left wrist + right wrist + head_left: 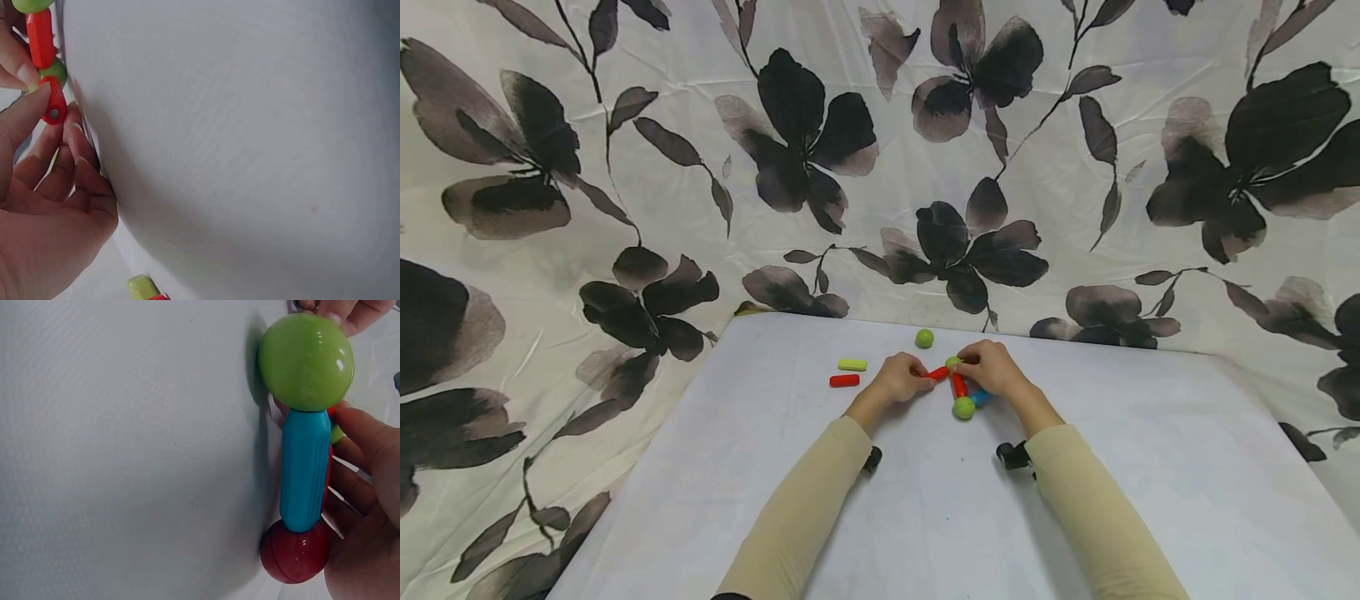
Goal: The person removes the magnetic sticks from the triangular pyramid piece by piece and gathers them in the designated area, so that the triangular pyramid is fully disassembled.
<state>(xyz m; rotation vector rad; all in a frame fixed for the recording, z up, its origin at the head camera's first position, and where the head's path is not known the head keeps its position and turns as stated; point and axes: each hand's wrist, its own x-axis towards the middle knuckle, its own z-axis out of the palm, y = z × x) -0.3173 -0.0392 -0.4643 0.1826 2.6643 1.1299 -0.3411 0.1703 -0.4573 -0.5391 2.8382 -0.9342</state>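
on the white table point(1150, 475), the left hand point(895, 378) pinches a red rod point(937, 374), the right hand point(997, 368) a green ball point(953, 362).

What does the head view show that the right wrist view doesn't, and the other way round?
Only the head view shows the loose yellow-green rod and loose red rod lying to the left of the hands, plus the tan sleeves. Only the right wrist view shows the dark red ball at one end of the blue rod. Both show the left hand, the right hand, the blue rod, and the green ball at its other end.
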